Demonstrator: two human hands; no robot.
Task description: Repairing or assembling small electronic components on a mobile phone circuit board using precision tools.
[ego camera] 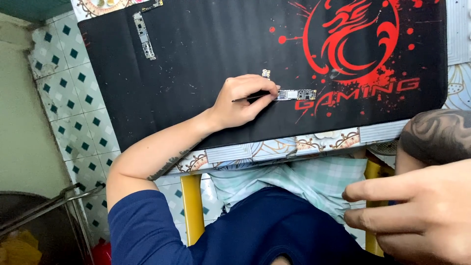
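Two hands in view: right hand [422,211] nearest, below the counter's near edge, fingers curled loosely together, holding nothing visible. Left hand [243,100] farther out on the black mat [196,59], pinching a thin tool [250,98] pointed right. One narrow circuit board [296,94] touching its fingertips, long axis along the near edge. One small chip [266,74] just beyond. One second board [144,35] by the far left corner.

Your sleeves and markings
You wear a dark navy top with sleeves pushed up; a tattoo runs along your left forearm [167,164], and bare hands show no gloves.
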